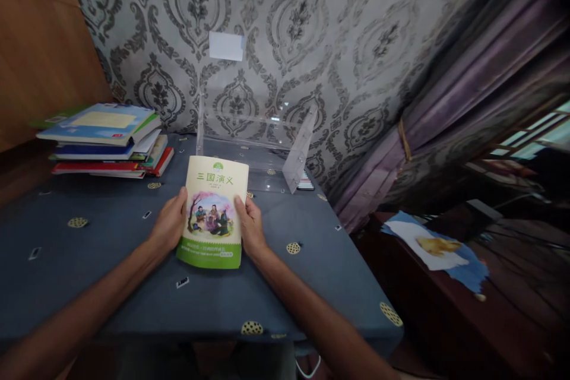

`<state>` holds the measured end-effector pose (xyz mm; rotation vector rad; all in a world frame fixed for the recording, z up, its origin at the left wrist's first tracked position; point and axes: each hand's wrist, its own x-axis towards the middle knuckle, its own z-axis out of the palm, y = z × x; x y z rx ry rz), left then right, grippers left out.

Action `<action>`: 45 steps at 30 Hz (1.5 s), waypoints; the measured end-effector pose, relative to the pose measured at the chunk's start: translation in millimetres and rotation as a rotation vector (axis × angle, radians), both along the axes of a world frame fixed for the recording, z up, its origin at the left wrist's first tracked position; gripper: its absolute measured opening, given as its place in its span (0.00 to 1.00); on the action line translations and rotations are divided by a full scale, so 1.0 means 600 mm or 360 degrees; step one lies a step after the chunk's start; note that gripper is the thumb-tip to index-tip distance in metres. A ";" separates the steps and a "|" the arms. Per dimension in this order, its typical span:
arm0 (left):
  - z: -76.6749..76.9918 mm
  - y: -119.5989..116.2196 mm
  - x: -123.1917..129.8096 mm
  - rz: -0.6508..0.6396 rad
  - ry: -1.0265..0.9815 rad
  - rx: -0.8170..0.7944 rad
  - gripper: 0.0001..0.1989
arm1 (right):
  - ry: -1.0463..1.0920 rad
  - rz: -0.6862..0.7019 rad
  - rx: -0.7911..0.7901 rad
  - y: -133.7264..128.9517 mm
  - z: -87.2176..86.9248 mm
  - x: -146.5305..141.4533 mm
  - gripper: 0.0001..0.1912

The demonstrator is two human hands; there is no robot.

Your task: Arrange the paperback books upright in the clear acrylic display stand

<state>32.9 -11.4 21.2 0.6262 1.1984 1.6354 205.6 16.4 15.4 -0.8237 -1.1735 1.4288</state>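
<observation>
Between my two hands is a paperback book with a cream and green cover, Chinese lettering and a picture of seated figures under pink blossom. My left hand grips its left edge, and my right hand grips the right edge with the thumb on the front. The cover faces me and bows slightly. Behind the book stands a clear acrylic rack with transparent side panels, near the wall. The fingers behind the book are hidden.
A stack of books lies at the left back of the table, which has a blue patterned cloth. Patterned wallpaper rises behind. At the right hang purple curtains, above a dark red surface with a blue and white cloth.
</observation>
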 end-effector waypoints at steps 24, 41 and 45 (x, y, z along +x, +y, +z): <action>-0.023 0.013 -0.057 -0.0488 0.2558 0.0128 0.18 | -0.0854 0.0116 -0.0179 0.050 -0.046 0.060 0.23; -0.055 0.029 -0.069 -0.0308 0.2411 0.0244 0.19 | -0.1961 0.0499 0.1325 0.046 0.024 -0.039 0.17; -0.059 0.033 -0.076 -0.0270 0.2288 0.0257 0.21 | -0.1981 0.0541 0.1347 0.060 0.005 -0.069 0.19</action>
